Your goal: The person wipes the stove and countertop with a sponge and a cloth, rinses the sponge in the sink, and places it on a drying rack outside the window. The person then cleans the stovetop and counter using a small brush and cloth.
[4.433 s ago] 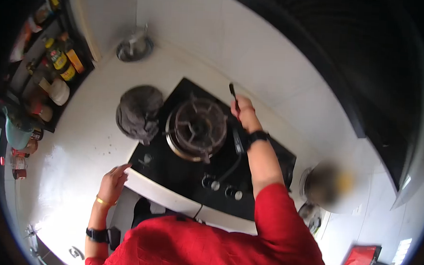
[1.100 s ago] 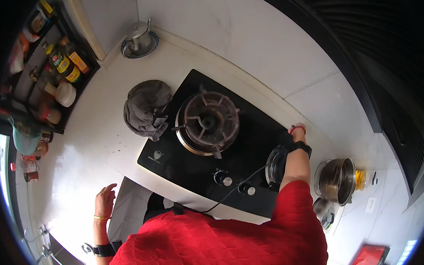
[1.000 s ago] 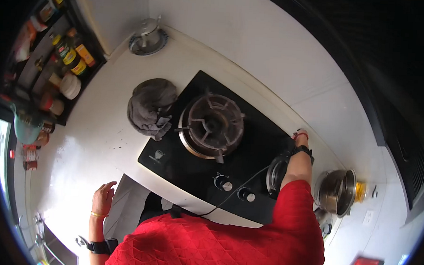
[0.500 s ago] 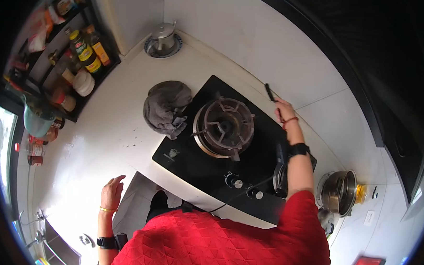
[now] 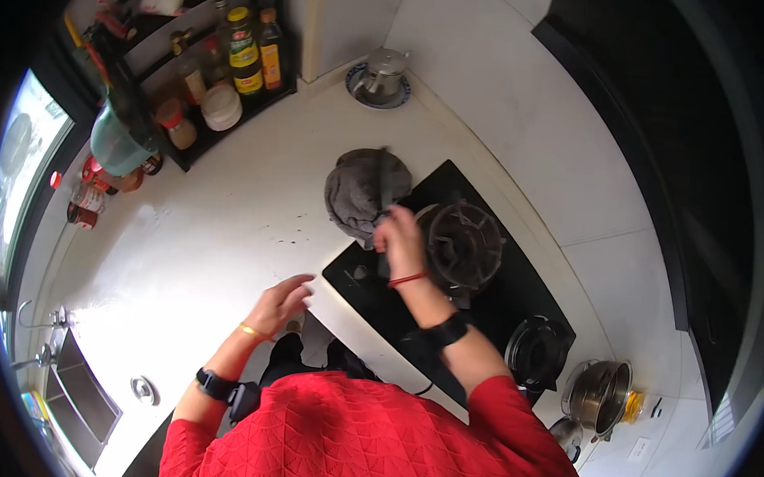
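Observation:
My right hand (image 5: pixel 399 242) is closed around a slim dark tool (image 5: pixel 386 183). Motion blurs the tool, so its kind is unclear; its upper part lies across my view of a crumpled grey cloth (image 5: pixel 354 189). This cloth rests on the white counter at the left edge of the black gas stove (image 5: pixel 375 292). Just right of the hand is the burner with its metal pan support (image 5: pixel 474 259). My left hand (image 5: pixel 283 305) hovers by the counter's front edge, fingers apart and nothing in it.
A second burner (image 5: pixel 536 350) is at the stove's right, with a steel pot (image 5: pixel 600 397) beyond. A metal pot on a plate (image 5: pixel 379 98) stands in the back corner. Bottles fill a black rack (image 5: pixel 198 153) at the left. A sink (image 5: pixel 71 395) lies lower left.
My right hand has swung left with the dark tool, from the stove's back right to beside the cloth. My left hand has moved up and right. The camera view has shifted.

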A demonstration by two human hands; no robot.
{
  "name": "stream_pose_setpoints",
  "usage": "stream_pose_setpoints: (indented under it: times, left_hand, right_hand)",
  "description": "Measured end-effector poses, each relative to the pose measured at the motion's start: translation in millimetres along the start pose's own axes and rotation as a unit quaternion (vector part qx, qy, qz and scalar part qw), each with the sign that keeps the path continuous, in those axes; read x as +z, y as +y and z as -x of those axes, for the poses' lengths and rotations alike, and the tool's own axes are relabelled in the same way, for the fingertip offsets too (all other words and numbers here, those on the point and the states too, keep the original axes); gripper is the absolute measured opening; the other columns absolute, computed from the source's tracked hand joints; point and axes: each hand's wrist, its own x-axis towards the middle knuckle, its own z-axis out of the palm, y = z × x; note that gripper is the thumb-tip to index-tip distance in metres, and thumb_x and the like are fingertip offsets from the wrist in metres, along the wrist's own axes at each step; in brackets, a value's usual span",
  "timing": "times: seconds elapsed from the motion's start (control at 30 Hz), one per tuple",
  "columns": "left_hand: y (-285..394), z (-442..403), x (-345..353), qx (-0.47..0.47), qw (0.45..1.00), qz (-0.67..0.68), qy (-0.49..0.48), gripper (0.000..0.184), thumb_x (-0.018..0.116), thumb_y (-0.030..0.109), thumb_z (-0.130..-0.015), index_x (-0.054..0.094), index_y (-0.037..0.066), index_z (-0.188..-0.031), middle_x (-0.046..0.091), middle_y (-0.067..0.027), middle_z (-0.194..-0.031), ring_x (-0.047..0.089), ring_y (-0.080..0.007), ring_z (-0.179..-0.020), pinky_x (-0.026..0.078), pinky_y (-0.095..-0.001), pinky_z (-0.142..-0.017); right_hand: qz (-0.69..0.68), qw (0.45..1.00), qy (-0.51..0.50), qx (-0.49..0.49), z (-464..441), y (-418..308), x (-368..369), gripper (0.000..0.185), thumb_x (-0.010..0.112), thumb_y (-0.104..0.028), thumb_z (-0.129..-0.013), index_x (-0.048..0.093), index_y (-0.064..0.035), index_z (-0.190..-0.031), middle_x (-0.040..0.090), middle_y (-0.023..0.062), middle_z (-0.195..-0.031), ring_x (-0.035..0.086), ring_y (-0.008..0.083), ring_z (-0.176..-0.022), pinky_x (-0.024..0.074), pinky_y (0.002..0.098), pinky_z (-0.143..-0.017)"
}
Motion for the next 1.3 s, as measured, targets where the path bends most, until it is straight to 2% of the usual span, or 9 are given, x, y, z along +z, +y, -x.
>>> stream_pose_setpoints:
  times: [0.13, 0.3, 0.47, 0.53, 0.63, 0.8, 0.97, 1.1, 1.3]
  left_hand:
    - [4.5, -23.7, 10.2, 0.056, 0.988, 0.142, -0.003, 0.048, 0.041, 0.030, -0.092, 0.030, 0.003, -0.129, 0.053, -0.0063, -0.099, 0.055, -0.0132, -0.083, 0.045, -0.0238, -0.073]
    - [-6.1, -15.5, -28.2, 0.043, 0.963, 0.261, 0.042, 0.021, 0.043, 0.017, -0.089, 0.043, 0.004, -0.106, 0.050, -0.0023, -0.078, 0.052, -0.0124, -0.067, 0.044, -0.0249, -0.061]
    - [-17.8, -1.7, -74.3, -0.015, 0.923, 0.371, 0.106, 0.016, 0.042, 0.018, -0.088, 0.047, 0.006, -0.097, 0.039, 0.0024, -0.062, 0.034, -0.0072, -0.044, 0.030, -0.0225, -0.041]
    - [-40.8, 5.5, -103.8, -0.034, 0.909, 0.390, 0.144, 0.017, 0.043, 0.023, -0.089, 0.050, 0.008, -0.094, 0.032, 0.0047, -0.057, 0.025, -0.0056, -0.040, 0.021, -0.0219, -0.037]
    - [-67.3, 19.6, -138.3, -0.087, 0.909, 0.368, 0.174, 0.019, 0.043, 0.027, -0.089, 0.050, 0.010, -0.087, 0.027, 0.0060, -0.053, 0.020, -0.0043, -0.038, 0.015, -0.0215, -0.035]
    - [-98.9, 27.3, -161.1, -0.116, 0.908, 0.341, 0.213, 0.019, 0.043, 0.028, -0.089, 0.049, 0.010, -0.085, 0.027, 0.0061, -0.053, 0.020, -0.0035, -0.038, 0.015, -0.0207, -0.035]
    - [-119.3, 32.4, -185.6, -0.122, 0.911, 0.313, 0.241, 0.018, 0.044, 0.028, -0.089, 0.049, 0.011, -0.084, 0.028, 0.0070, -0.053, 0.022, -0.0030, -0.038, 0.017, -0.0197, -0.035]
    - [-132.3, 32.0, -195.7, -0.140, 0.904, 0.277, 0.293, 0.023, 0.044, 0.030, -0.089, 0.050, 0.009, -0.082, 0.034, 0.0047, -0.052, 0.028, -0.0043, -0.038, 0.021, -0.0205, -0.035]
    - [-148.0, 26.3, -204.2, -0.094, 0.919, 0.224, 0.312, 0.032, 0.040, 0.034, -0.091, 0.051, 0.005, -0.079, 0.035, 0.0033, -0.046, 0.030, -0.0063, -0.034, 0.022, -0.0215, -0.032]
  right_hand:
    - [0.089, 0.991, -0.097, -0.035, 19.7, 54.7, 87.3, 0.033, 0.051, -0.013, -0.082, 0.049, 0.0025, -0.111, 0.054, 0.0052, -0.084, 0.051, 0.0113, -0.079, 0.0401, 0.0213, -0.071]
    - [0.126, 0.965, -0.231, -0.010, 20.1, 41.4, 114.3, 0.026, 0.046, -0.012, -0.088, 0.055, 0.0004, -0.108, 0.054, 0.0114, -0.105, 0.052, 0.0175, -0.097, 0.0407, 0.0266, -0.085]
    - [0.478, 0.813, -0.143, -0.301, -20.3, 48.2, 97.6, 0.045, 0.062, -0.015, -0.075, 0.050, -0.0041, -0.117, 0.049, 0.0162, -0.115, 0.045, 0.0317, -0.107, 0.0349, 0.0384, -0.094]
    - [0.646, 0.711, -0.025, -0.278, -49.0, 36.0, 77.8, 0.067, 0.070, -0.027, -0.066, 0.040, -0.0123, -0.125, 0.041, 0.0172, -0.123, 0.039, 0.0362, -0.112, 0.0383, 0.0434, -0.090]
    - [0.718, 0.694, 0.014, -0.043, -79.8, 45.5, 58.3, 0.077, 0.071, -0.029, -0.063, 0.032, -0.0175, -0.128, 0.034, 0.0191, -0.128, 0.036, 0.0398, -0.114, 0.0387, 0.0447, -0.090]
    - [0.646, 0.763, 0.013, 0.032, -131.6, 63.9, 31.8, 0.069, 0.066, -0.022, -0.062, 0.039, -0.0159, -0.125, 0.049, 0.0193, -0.117, 0.047, 0.0383, -0.107, 0.0419, 0.0404, -0.088]
    - [0.542, 0.827, 0.112, -0.100, -158.1, -40.7, -16.9, 0.065, 0.061, -0.020, -0.057, 0.047, 0.0001, -0.117, 0.054, 0.0225, -0.111, 0.051, 0.0348, -0.105, 0.0411, 0.0381, -0.088]
    - [0.515, 0.849, 0.115, 0.011, -206.0, -113.7, -60.3, 0.068, 0.062, -0.017, -0.060, 0.042, 0.0019, -0.122, 0.050, 0.0218, -0.116, 0.048, 0.0310, -0.108, 0.0386, 0.0347, -0.090]
    - [0.594, 0.795, 0.083, 0.094, -346.3, 7.0, -157.7, 0.081, 0.068, -0.025, -0.065, 0.027, -0.0038, -0.132, 0.044, 0.0214, -0.122, 0.046, 0.0337, -0.110, 0.0404, 0.0378, -0.089]
